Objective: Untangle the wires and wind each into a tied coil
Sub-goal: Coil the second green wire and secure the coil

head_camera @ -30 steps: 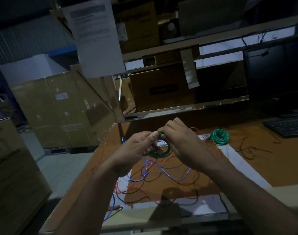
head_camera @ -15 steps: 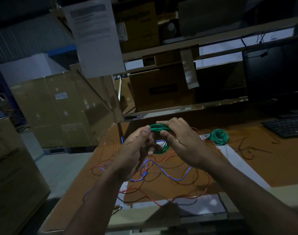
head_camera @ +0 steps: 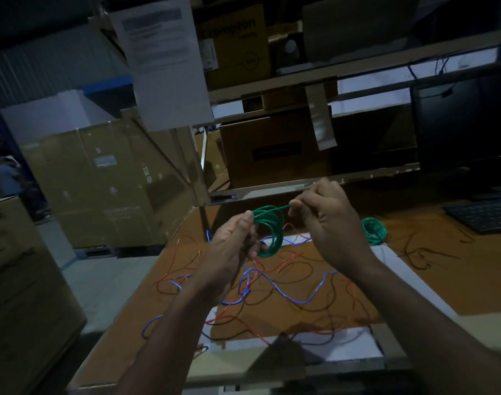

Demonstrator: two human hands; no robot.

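- At left above the counter, the left hand pinches the green coil at its near-left rim, loops hanging upright.
- Running rightward from the coil's top, the free tail lies roughly level.
- At right, the right hand pinches that tail's end, nearer for wrapping it around the loops.

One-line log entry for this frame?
left hand: holds green coil | right hand: pulls its end | second coil: on table
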